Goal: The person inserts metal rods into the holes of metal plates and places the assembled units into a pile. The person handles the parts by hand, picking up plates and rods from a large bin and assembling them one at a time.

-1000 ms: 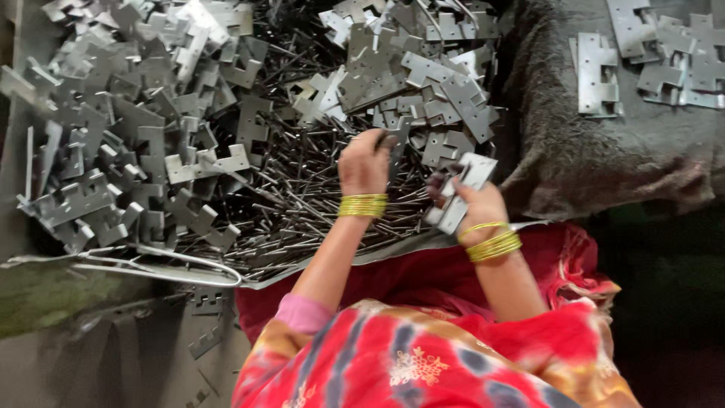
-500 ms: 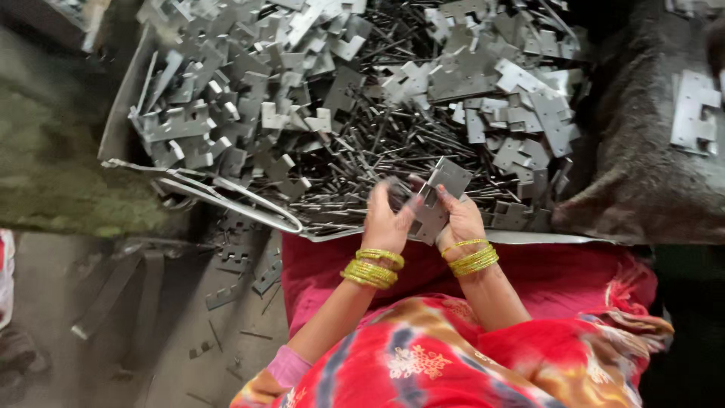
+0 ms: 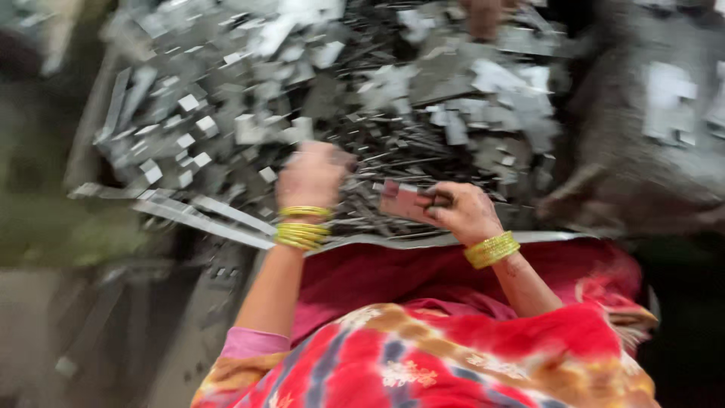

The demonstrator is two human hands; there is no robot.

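The right hand (image 3: 464,211) pinches a flat plate (image 3: 404,202) at the near edge of the heap (image 3: 317,98). The left hand (image 3: 311,175), at 9 o'clock from it, is blurred; I cannot tell its grip. Most pieces seem still unsorted.

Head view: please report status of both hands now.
Left hand reaching into metal pile, grip blurred. Right hand holds flat metal piece. Nothing in the way.

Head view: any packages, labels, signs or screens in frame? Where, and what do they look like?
None visible; the frame is motion-blurred.
Grey stamped metal plates: loose heap across the top.
Flat grey metal plate: pinched in the right hand, centre.
Left hand: on the heap, grip unclear.
Dark grey sack: right side, more plates on it.
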